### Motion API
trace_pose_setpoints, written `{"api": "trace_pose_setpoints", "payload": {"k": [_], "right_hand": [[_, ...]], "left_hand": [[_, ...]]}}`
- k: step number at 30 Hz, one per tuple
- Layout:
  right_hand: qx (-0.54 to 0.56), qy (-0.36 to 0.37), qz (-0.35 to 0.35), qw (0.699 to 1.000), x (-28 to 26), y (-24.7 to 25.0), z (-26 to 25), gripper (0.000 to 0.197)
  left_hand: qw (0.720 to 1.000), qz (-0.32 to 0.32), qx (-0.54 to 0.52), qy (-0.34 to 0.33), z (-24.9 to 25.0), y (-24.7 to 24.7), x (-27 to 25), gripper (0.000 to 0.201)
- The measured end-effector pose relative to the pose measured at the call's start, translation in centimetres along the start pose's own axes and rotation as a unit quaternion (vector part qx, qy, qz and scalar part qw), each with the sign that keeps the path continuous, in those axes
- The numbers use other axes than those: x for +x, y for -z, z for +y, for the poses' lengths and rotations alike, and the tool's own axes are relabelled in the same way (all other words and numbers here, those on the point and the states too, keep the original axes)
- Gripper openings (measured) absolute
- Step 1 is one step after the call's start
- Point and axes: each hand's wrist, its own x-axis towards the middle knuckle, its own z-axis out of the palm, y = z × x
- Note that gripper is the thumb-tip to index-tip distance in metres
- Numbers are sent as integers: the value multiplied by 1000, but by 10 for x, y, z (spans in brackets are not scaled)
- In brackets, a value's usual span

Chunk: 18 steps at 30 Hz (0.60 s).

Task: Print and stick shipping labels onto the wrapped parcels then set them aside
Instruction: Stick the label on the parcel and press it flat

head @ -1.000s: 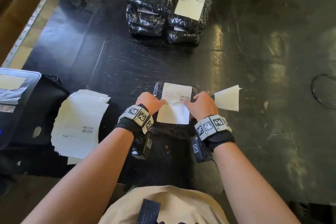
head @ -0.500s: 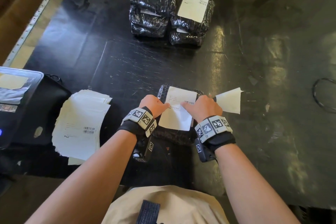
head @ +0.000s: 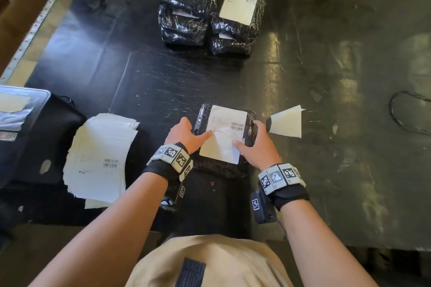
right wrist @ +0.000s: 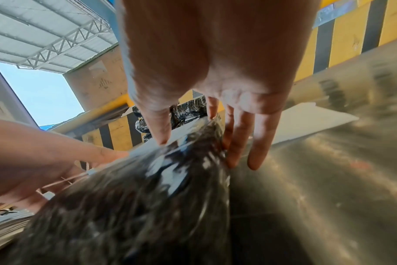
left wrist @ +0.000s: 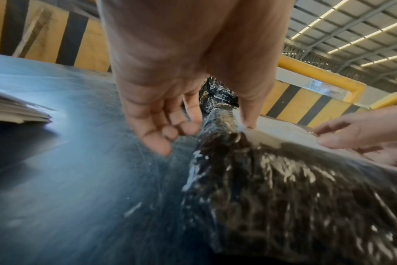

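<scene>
While four labelled parcels (head: 211, 7) sat stacked far back, both hands (head: 186, 134) (head: 258, 144) pressed spread fingers on the label (head: 225, 134) of the near parcel (head: 221, 168), which was not yet set aside.

Both forearms stretched forward side by side, marker bands on the wrists, left hand (head: 186, 134) and right hand (head: 257, 144) palm-down, thumbs angled inward toward each other, fingers (right wrist: 258, 143) of the right straight, those (left wrist: 161, 132) of the left loosely curled.
</scene>
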Motion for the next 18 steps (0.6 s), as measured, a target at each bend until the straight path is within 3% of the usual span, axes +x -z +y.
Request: {"api": "trace_pose_setpoints", "payload": {"k": [2, 5, 10, 12, 15, 18], "right_hand": [[26, 6, 10, 1000, 1, -6, 1, 83], [37, 20, 7, 999, 4, -9, 0, 81], [29, 30, -27, 999, 8, -6, 0, 77], [13, 31, -38, 999, 8, -7, 1, 84], [-12, 34, -45, 998, 5, -14, 4, 103], [-7, 56, -42, 998, 1, -22, 7, 100]], "left_hand": [[999, -21, -32, -20, -4, -1, -7, 69], [997, -47, -54, -40, -5, -2, -12, 68], [996, -44, -69, -44, -9, -2, -16, 74], [994, -40, -79, -65, -9, -3, -17, 82], [993, -52, -37, -103, -11, -8, -18, 92], [993, -74, 14, -85, -16, -13, -17, 82]]}}
